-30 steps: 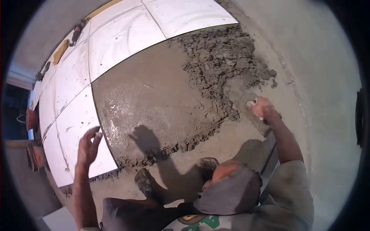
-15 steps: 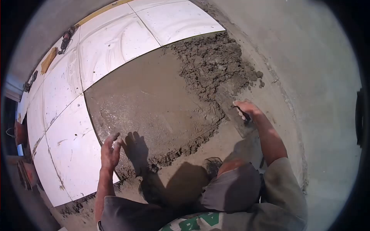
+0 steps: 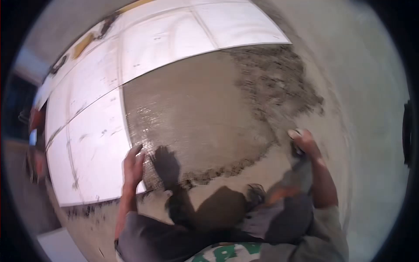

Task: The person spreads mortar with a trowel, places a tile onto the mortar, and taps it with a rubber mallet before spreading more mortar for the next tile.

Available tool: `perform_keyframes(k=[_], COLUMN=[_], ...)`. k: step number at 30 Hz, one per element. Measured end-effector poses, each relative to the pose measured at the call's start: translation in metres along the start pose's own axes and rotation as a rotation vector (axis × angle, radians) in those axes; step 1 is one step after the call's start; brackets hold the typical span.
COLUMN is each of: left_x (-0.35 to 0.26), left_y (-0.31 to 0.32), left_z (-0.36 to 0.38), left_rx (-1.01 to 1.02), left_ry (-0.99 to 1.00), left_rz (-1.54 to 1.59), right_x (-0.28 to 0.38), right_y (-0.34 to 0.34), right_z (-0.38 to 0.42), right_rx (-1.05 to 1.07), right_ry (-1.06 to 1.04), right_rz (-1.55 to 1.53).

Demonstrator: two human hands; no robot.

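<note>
My left hand [image 3: 134, 166] is open, its fingers apart, over the tile edge where the white tile [image 3: 94, 150] meets the wet mortar bed [image 3: 192, 105]. Its shadow falls on the mortar just to the right. My right hand [image 3: 304, 143] is closed around the handle of a flat trowel [image 3: 297, 150], low over the floor off the bed's right edge. Motion blur and shade hide much of the blade. The bed is smooth and shiny at left, with a crumbly rim along its near side. Rough loose mortar [image 3: 279, 81] lies heaped at the far right.
Laid white tiles [image 3: 161, 37] border the bed at the back and left. A dark power tool [image 3: 107, 27] and a yellowish piece [image 3: 84, 45] lie on the far tiles. A grey wall [image 3: 366, 87] rises at right. Another white tile [image 3: 63, 245] lies at lower left.
The view has swung, so the bed and tiles sit further right. My right hand has moved slightly away from the bed's edge with the trowel; my left hand stays open by the tile.
</note>
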State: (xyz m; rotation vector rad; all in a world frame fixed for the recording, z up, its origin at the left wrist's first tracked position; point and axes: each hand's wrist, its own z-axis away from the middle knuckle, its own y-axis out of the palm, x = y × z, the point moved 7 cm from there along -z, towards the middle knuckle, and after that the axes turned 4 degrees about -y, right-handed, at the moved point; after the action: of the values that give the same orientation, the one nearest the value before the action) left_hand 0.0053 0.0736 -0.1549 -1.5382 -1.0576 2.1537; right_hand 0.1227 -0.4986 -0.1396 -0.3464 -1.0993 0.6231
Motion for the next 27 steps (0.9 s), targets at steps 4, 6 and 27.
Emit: perform_keyframes(k=[4, 6, 27], left_x=[-0.005, 0.007, 0.11], left_y=[-0.002, -0.005, -0.064], left_z=[-0.006, -0.007, -0.035], left_rx=[-0.025, -0.05, -0.229], left_ry=[0.109, 0.07, -0.163], left_rz=[-0.01, 0.019, 0.215], right_x=[0.059, 0.091, 0.365], right_y=[0.033, 0.058, 0.384], right_z=[-0.031, -0.045, -0.174], right_rx=[0.12, 0.153, 0.078], right_ry=[-0.044, -0.065, -0.921], right_rz=[0.142, 0.166, 0.846])
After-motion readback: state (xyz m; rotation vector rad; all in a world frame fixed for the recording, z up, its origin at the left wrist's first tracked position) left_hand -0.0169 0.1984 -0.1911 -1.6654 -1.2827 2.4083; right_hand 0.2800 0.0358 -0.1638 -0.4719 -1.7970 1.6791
